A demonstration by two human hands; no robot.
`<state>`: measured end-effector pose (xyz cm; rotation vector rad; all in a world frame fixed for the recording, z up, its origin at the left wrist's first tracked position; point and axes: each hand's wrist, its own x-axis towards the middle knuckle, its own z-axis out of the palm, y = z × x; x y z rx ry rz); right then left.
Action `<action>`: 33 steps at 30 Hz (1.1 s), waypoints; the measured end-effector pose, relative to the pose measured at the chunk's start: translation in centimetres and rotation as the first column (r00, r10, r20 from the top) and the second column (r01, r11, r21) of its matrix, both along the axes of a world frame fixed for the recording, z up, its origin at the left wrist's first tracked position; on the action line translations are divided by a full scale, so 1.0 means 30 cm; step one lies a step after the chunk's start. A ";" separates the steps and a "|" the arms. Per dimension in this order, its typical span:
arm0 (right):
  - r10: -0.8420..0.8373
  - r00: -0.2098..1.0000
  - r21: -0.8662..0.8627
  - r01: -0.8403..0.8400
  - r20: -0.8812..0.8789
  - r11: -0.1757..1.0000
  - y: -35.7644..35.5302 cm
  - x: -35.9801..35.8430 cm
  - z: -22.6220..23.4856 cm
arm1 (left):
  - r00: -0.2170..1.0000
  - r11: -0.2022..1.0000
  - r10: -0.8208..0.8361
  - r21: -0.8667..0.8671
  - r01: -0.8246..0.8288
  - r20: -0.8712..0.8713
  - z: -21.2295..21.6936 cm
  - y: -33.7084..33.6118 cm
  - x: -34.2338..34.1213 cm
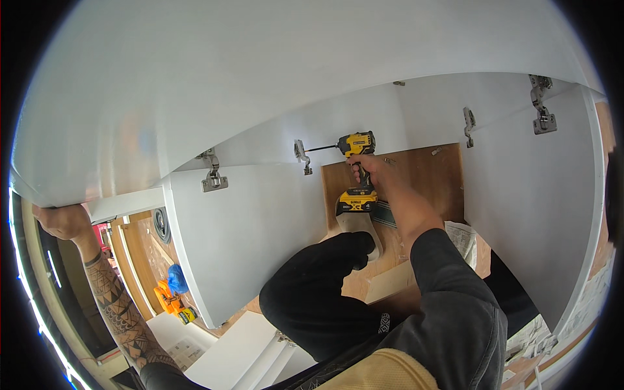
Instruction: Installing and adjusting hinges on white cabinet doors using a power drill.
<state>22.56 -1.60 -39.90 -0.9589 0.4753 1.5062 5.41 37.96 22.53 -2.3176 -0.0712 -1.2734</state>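
Observation:
My right hand [364,168] is wrapped round the grip of a yellow-and-black cordless impact driver [357,144]. Its long thin bit points left, with the tip at a metal cabinet hinge [301,156] on the inner face of a white side panel [253,221]. At the far left, my left hand [64,222] closes over the edge of a large white cabinet panel [195,71] that spans the top of the view. Its fingertips are hidden. Another hinge [213,172] joins that large panel near the side panel's outer corner.
Two more hinges [542,107] [468,127] sit at the right, by the right side panel [552,195]. My bent leg [318,286] and shoe [357,224] occupy the cabinet opening. Orange and yellow tools [170,300], a blue bundle [176,278] and white boards [234,351] lie left.

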 end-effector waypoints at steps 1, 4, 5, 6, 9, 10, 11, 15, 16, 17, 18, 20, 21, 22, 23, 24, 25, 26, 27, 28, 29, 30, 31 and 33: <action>0.023 1.000 0.000 -0.023 0.010 1.000 0.002 0.001 -0.002 | 1.000 1.000 0.003 0.018 -0.003 -0.009 -0.002 -0.002 0.002; 0.040 0.999 -0.034 -0.039 0.009 0.999 0.011 0.002 -0.008 | 0.999 0.999 -0.033 -0.033 0.033 0.003 -0.001 0.019 0.000; 0.040 0.999 -0.037 -0.040 0.010 0.999 0.013 0.002 -0.010 | 0.999 0.999 -0.032 -0.036 0.032 0.005 -0.001 0.013 0.003; 0.026 1.000 -0.023 -0.026 -0.003 0.999 0.015 0.003 -0.013 | 1.000 1.000 -0.013 -0.003 0.013 -0.025 0.001 0.006 0.007; 0.032 0.999 -0.011 -0.033 -0.019 0.999 0.025 -0.002 -0.012 | 0.998 0.999 -0.036 0.016 0.037 -0.057 0.022 0.021 -0.003; 0.046 0.999 -0.023 -0.047 -0.023 0.999 0.021 -0.006 -0.015 | 0.995 0.996 -0.084 -0.010 0.084 -0.059 0.016 0.022 -0.001; 0.048 0.999 -0.027 -0.048 -0.016 0.998 0.022 -0.006 -0.017 | 0.995 0.997 -0.083 -0.014 0.082 -0.052 0.008 0.018 -0.005; 0.005 1.000 -0.070 -0.006 -0.018 0.998 0.066 -0.030 -0.003 | 0.996 0.995 0.070 -0.070 -0.066 0.062 0.012 0.025 -0.057; 0.006 1.000 0.007 -0.006 0.011 1.000 0.033 -0.023 -0.044 | 0.991 0.987 0.075 -0.151 -0.057 0.114 -0.025 0.018 -0.021; 0.008 0.999 0.081 -0.011 0.046 0.997 0.008 -0.020 -0.080 | 0.985 0.983 0.047 -0.185 -0.015 0.167 -0.052 0.003 0.015; -0.022 0.999 0.076 0.019 0.040 0.997 -0.009 -0.020 -0.107 | 0.989 0.942 -0.066 -0.318 0.105 0.132 -0.074 -0.061 0.079; -0.012 0.999 0.009 0.012 0.042 1.000 -0.003 -0.039 -0.052 | 0.949 0.780 -0.297 -0.548 0.303 0.101 -0.114 -0.142 0.126; -0.002 0.995 0.014 0.001 0.096 1.000 0.000 -0.034 -0.013 | 0.934 0.760 -0.323 -0.546 0.353 0.155 -0.106 -0.149 0.133; -0.019 0.991 -0.042 0.025 0.135 0.999 0.007 -0.041 0.040 | 0.939 0.767 -0.333 -0.553 0.325 0.090 -0.099 -0.123 0.119; -0.049 0.982 -0.055 0.060 0.181 0.997 -0.006 -0.055 0.093 | 0.937 0.772 -0.349 -0.558 0.304 0.026 -0.101 -0.099 0.117; -0.072 0.973 -0.042 0.083 0.221 0.996 -0.007 -0.084 0.150 | 0.938 0.826 -0.345 -0.481 0.294 -0.019 -0.051 -0.109 0.102; -0.096 0.945 -0.094 0.132 0.312 0.987 -0.038 -0.103 0.215 | 0.927 0.806 -0.373 -0.484 0.342 0.033 -0.065 -0.106 0.109; -0.119 0.909 -0.140 0.189 0.400 0.972 -0.081 -0.129 0.277 | 0.946 0.859 -0.324 -0.422 0.290 -0.009 -0.084 -0.115 0.127; -0.091 0.864 -0.132 0.178 0.494 0.975 -0.120 -0.154 0.343 | 0.968 0.913 -0.248 -0.344 0.218 -0.045 -0.073 -0.135 0.117; -0.066 0.808 -0.132 0.175 0.585 0.976 -0.171 -0.167 0.402 | 0.980 0.938 -0.195 -0.299 0.174 -0.040 -0.077 -0.143 0.116; -0.071 0.786 -0.148 0.202 0.614 0.968 -0.204 -0.185 0.480 | 0.976 0.933 -0.218 -0.294 0.209 0.002 -0.082 -0.151 0.118; -0.049 0.763 -0.156 0.194 0.644 0.969 -0.253 -0.199 0.541 | 0.987 0.944 -0.160 -0.292 0.152 -0.006 -0.094 -0.162 0.127; -0.030 0.743 -0.163 0.186 0.668 0.969 -0.302 -0.211 0.599 | 0.994 0.953 -0.104 -0.288 0.093 -0.021 -0.097 -0.177 0.136; -0.084 0.716 -0.112 0.221 0.694 0.969 -0.399 -0.240 0.726 | 0.995 0.948 -0.095 -0.305 0.089 -0.003 -0.088 -0.214 0.152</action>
